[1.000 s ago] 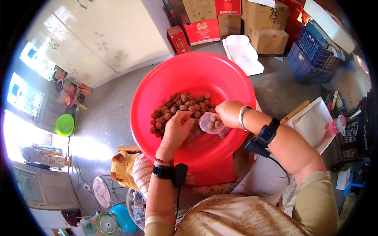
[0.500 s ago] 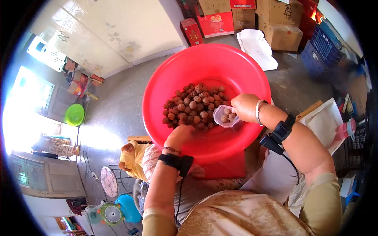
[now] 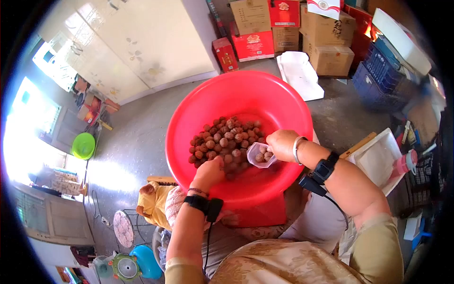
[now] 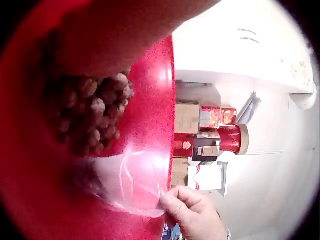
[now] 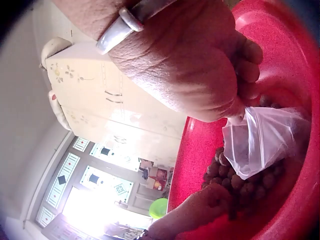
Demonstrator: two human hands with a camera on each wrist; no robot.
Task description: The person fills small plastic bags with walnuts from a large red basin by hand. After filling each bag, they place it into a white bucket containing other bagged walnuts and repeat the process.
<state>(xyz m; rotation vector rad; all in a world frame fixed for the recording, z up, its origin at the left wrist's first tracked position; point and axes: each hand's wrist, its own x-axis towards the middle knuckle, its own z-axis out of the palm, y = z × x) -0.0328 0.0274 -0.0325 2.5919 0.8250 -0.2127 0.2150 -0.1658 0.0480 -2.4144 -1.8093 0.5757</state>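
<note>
A heap of brown walnuts [image 3: 224,135] lies in a large red plastic basin [image 3: 222,94]. On the basin's right side, my right hand [image 3: 282,146] pinches the rim of a clear plastic bag [image 5: 262,142], whose mouth gapes upward with a few walnuts inside. The right wrist view shows thumb and fingertips gripping the bag's edge. My left hand [image 3: 209,173] reaches over the basin's near left side, its fingers bent down at the near edge of the heap. Those fingertips are hidden in the head view, so I cannot tell whether they hold a walnut.
Cartons [image 3: 331,61] and a white foam tray [image 3: 300,75] stand beyond the basin. To the right sit blue crates [image 3: 378,75] and a white box [image 3: 378,154] with a pink bottle [image 3: 402,163]. A round-topped stool [image 3: 124,228] stands at the left.
The left hand moved left and down from beside the bag to the heap's near edge, its fingers now bent there. The right hand still holds the bag; the head view shifted.
</note>
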